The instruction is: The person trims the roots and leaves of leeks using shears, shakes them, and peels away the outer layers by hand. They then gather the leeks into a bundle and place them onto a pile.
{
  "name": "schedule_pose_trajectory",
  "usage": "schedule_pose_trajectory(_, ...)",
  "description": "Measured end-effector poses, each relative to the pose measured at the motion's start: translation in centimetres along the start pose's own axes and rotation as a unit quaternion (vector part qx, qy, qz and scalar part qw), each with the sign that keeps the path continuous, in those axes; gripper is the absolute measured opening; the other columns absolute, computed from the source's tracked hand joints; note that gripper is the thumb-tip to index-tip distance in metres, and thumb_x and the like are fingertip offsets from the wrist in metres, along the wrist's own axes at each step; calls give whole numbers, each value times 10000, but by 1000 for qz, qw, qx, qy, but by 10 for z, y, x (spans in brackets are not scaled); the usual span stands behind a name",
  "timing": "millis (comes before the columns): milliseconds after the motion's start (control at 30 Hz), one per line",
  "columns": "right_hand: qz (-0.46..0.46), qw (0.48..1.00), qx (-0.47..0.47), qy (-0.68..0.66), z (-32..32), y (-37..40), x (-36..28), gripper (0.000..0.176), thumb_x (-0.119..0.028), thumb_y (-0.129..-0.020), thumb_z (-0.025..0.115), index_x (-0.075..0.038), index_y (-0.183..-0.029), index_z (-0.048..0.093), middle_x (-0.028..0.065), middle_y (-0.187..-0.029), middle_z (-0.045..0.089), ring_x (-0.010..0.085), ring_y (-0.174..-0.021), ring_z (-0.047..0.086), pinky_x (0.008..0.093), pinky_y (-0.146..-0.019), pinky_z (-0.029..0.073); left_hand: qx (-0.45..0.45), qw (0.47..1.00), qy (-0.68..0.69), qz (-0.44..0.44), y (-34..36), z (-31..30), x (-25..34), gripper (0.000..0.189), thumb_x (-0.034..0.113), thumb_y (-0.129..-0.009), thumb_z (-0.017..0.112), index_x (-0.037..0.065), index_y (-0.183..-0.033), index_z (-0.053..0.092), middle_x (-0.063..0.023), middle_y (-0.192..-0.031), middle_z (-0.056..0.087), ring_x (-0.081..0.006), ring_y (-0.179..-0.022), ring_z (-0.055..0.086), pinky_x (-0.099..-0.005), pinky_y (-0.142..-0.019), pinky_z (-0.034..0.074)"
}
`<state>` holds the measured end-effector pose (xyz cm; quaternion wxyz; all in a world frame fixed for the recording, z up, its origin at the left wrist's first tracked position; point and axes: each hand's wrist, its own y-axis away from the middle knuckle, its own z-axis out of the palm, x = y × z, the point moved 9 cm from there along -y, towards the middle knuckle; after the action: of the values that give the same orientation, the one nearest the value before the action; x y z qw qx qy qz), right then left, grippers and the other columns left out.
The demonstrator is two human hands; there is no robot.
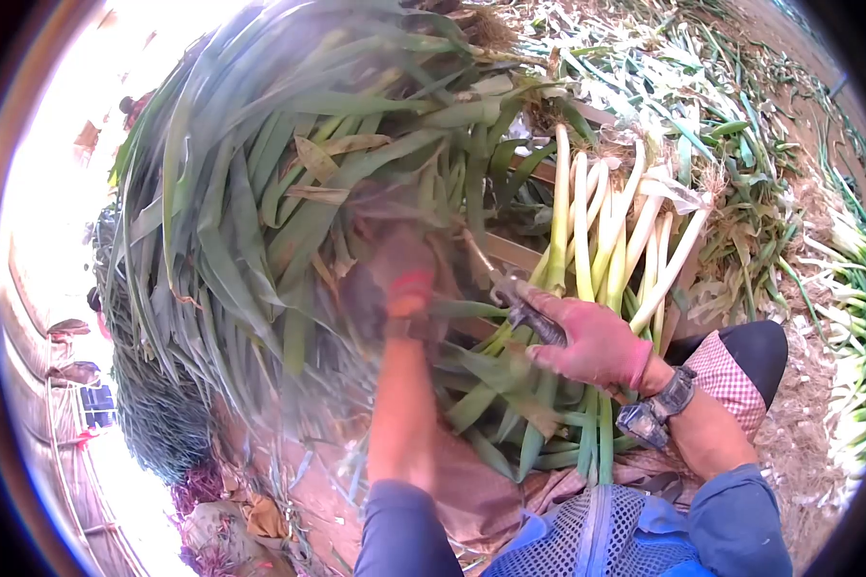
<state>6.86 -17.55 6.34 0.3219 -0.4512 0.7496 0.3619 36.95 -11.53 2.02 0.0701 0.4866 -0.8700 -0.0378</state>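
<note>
My left hand (399, 274), in a pinkish glove with a dark wristband, reaches into a large heap of long green leaves (260, 192); its fingers are blurred and partly hidden. My right hand (597, 341), in a pink glove, is wrapped round the dark handle of a knife (539, 322), whose blade points up and left. Just beyond that hand lie several trimmed white stalks (611, 226), their pale ends upward and their green leaves running below the hand towards my lap. A watch and a small device are strapped at my right wrist.
Leaf scraps and roots (664, 77) litter the ground at the top right. Along the right edge lies a row of white-and-green stalks (852, 356). Wooden slats show behind the stalks. A checked cloth (726, 380) covers part of my knee. Brown sacking (231, 539) lies at the lower left.
</note>
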Motion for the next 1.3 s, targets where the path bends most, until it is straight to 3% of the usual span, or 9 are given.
schedule_pose_trajectory(100, 68, 997, 9, -24, -21, 0, 1, 869, -430, -915, 749, -181, -1676, 411, 249, -1180, 734, 425, -1131, 718, 480, -1009, 555, -39, 996, -20, 77, 21, -6, 22, 412, 299, -847, 793, 58, -1179, 756, -228, -1113, 781, -403, -1113, 746, -486, -967, 583)
schedule_pose_trajectory(233, 11, 998, 54, -43, -29, 8, 2, 890, -398, -886, 776, -119, -1660, 435, 255, -1312, 722, 390, -1158, 732, 407, -1043, 549, -125, 990, 30, 63, 58, 18, 13, 374, 307, -811, 819, 57, -1088, 789, -238, -1129, 780, -391, -1130, 739, -471, -984, 579)
schedule_pose_trajectory(300, 55, 998, 18, -37, -28, 11, -2, 886, -393, -888, 772, -115, -1658, 434, 259, -1295, 726, 388, -1136, 738, 417, -1028, 550, -213, 975, 6, 70, 86, 20, 14, 400, 309, -799, 834, 56, -1105, 787, -229, -1150, 780, -394, -1140, 737, -476, -988, 576)
schedule_pose_trajectory(533, 50, 999, -4, -14, -15, -16, 2, 845, -404, -920, 744, -157, -1664, 425, 253, -1067, 751, 423, -1005, 731, 493, -925, 558, -215, 971, -62, 87, 89, 11, 14, 439, 430, -863, 760, 72, -1114, 793, -193, -1158, 787, -391, -1130, 735, -475, -978, 573)
schedule_pose_trajectory(700, 80, 997, -13, 20, -25, -58, -1, 837, -426, -925, 727, -146, -1655, 430, 257, -1154, 755, 417, -1061, 732, 481, -956, 563, -72, 993, 62, 76, 53, -22, 28, 405, 455, -922, 696, 152, -1173, 792, -144, -1223, 774, -375, -1173, 714, -484, -974, 570)
schedule_pose_trajectory(900, 81, 996, 33, -23, -46, -119, 16, 845, -383, -907, 711, -127, -1660, 426, 248, -1132, 771, 380, -982, 763, 447, -913, 587, 4, 990, 24, 140, 16, 20, 58, 503, 443, -910, 741, 143, -1312, 704, -137, -1201, 769, -369, -1221, 697, -495, -977, 576)
schedule_pose_trajectory(1133, 90, 992, 83, 24, -82, -147, 18, 854, -451, -880, 737, -134, -1629, 475, 234, -1076, 774, 382, -962, 756, 442, -906, 578, -93, 993, 63, 38, -8, 63, 59, 508, 423, -903, 784, 98, -1284, 701, -194, -1262, 761, -402, -1191, 714, -519, -1015, 563)
schedule_pose_trajectory(1233, 69, 994, 72, 38, -69, -131, 24, 860, -475, -884, 735, -140, -1631, 475, 243, -1061, 770, 382, -948, 752, 454, -888, 576, -138, 976, 139, 95, -4, 73, 57, 464, 328, -868, 846, 65, -1233, 731, -196, -1176, 791, -355, -1079, 769, -474, -942, 587)
schedule_pose_trajectory(1300, 102, 993, 45, 27, -63, -106, 12, 846, -430, -896, 722, -140, -1644, 453, 230, -1055, 776, 385, -927, 759, 463, -880, 585, -190, 926, 293, 140, 8, 89, 52, 457, 208, -828, 891, 34, -1226, 750, -143, -1012, 808, -226, -916, 774, -385, -828, 597)
